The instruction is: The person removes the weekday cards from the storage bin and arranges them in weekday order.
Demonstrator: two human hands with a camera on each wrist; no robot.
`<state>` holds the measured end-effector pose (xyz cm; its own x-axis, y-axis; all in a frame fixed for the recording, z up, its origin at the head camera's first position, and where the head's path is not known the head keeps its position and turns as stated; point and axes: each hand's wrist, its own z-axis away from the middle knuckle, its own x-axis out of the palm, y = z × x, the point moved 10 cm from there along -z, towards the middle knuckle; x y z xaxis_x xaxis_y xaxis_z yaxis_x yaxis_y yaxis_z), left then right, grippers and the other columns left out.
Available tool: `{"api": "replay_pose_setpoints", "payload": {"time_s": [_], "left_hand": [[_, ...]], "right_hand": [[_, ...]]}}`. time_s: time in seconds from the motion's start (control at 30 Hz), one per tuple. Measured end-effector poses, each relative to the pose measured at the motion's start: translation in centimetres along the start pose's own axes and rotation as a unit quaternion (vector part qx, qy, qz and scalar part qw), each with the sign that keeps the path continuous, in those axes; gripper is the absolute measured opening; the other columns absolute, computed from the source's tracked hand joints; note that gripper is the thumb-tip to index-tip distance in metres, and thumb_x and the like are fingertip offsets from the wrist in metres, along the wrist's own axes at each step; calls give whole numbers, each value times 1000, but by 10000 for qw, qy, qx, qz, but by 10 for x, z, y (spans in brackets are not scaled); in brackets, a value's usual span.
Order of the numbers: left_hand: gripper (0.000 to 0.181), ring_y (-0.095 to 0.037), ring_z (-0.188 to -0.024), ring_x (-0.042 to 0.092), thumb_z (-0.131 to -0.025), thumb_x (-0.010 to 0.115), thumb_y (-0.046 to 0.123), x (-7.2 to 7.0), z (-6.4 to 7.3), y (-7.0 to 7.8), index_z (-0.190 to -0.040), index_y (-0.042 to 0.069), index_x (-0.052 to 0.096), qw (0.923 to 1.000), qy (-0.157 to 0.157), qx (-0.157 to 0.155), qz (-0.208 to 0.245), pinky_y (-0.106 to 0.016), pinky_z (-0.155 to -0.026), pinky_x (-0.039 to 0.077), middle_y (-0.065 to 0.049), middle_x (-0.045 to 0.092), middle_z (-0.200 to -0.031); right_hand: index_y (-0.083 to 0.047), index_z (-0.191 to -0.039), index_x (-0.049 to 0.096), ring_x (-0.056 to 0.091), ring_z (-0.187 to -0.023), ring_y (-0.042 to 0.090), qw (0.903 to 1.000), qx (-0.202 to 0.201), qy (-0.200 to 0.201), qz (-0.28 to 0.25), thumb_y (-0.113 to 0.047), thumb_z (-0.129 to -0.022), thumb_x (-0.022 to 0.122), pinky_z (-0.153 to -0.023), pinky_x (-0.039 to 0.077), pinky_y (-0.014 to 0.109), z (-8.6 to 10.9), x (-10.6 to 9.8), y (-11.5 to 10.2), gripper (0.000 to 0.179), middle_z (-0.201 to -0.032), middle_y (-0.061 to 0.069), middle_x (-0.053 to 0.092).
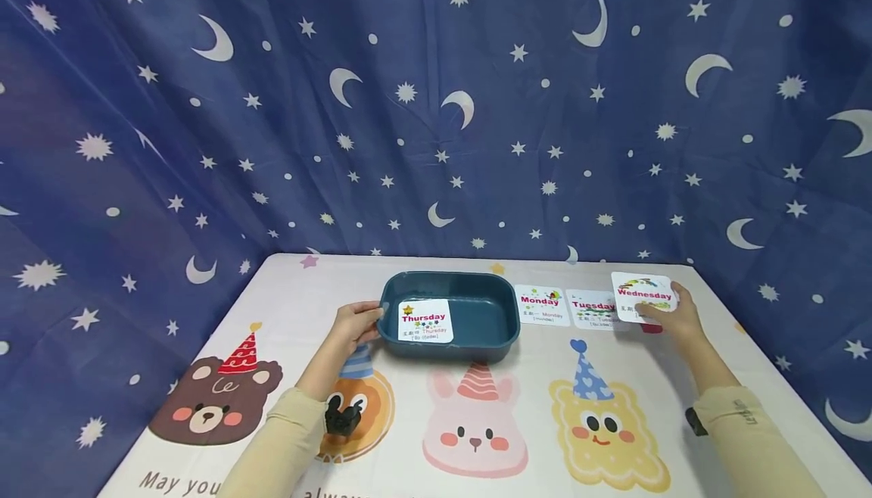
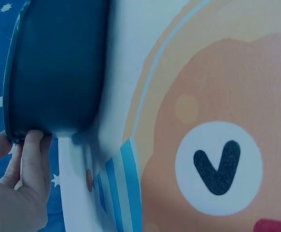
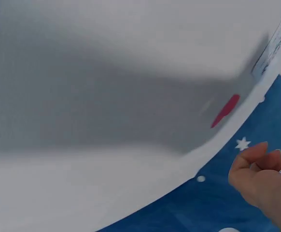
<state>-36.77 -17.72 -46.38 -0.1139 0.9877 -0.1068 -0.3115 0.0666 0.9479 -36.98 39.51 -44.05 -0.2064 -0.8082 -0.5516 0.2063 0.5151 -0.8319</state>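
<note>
A dark teal tray (image 1: 484, 320) stands on the table, and the left hand (image 1: 359, 324) grips its left end by the rim. In the left wrist view the fingers (image 2: 32, 159) pinch the rim of that tray (image 2: 58, 72). Inside it, at the left, lies a Thursday card (image 1: 425, 322). The right hand (image 1: 677, 315) pinches a white Wednesday card (image 1: 643, 296) by its right side, above the table. To its left, a Monday card (image 1: 542, 306) and a Tuesday card (image 1: 593, 310) lie side by side; the Wednesday card hides part of Tuesday.
The table wears a white cloth (image 1: 402, 437) printed with cartoon figures in party hats and lettering. A blue curtain (image 1: 409, 142) with stars and moons hangs behind and at both sides. In the right wrist view the table's edge (image 3: 179, 191) curves beside the hand.
</note>
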Motion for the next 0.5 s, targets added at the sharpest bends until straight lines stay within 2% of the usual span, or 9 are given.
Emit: {"api": "replay_pose_setpoints", "payload": {"time_s": [0.1,0.27,0.4,0.5], "left_hand": [[35,-6,-64,62,-92,57,6,4,1,-3,-124,-7,54,10000,-25,-54,4,-17,-53,51,-17,67,-100],[35,-6,-65,62,-92,57,6,4,4,-6,-124,-7,54,9999,-57,-103,-72,-18,-55,53,-14,67,-97],[35,-6,-66,63,-93,56,7,1,2,-2,-125,-6,54,9999,11,-95,-134,-18,-57,53,-19,64,-107],[35,-6,-65,62,-93,55,7,0,3,-3,-126,-6,54,9998,47,-126,-153,-17,-55,53,-19,64,-107]], "right_hand": [[10,-145,-6,18,-133,49,9999,-3,37,161,-18,-89,60,-115,14,55,-3,-5,12,90,-148,38,8],[12,-145,-2,23,-129,53,9971,109,118,742,-16,-86,63,-112,20,58,-8,-7,28,91,-143,41,16],[10,-145,3,23,-123,59,9933,-46,202,1137,-16,-83,64,-104,23,64,-18,-11,22,91,-138,44,19],[10,-145,5,23,-120,63,9901,-138,168,1388,-17,-82,65,-100,25,65,-25,-14,23,91,-134,46,20]]}}
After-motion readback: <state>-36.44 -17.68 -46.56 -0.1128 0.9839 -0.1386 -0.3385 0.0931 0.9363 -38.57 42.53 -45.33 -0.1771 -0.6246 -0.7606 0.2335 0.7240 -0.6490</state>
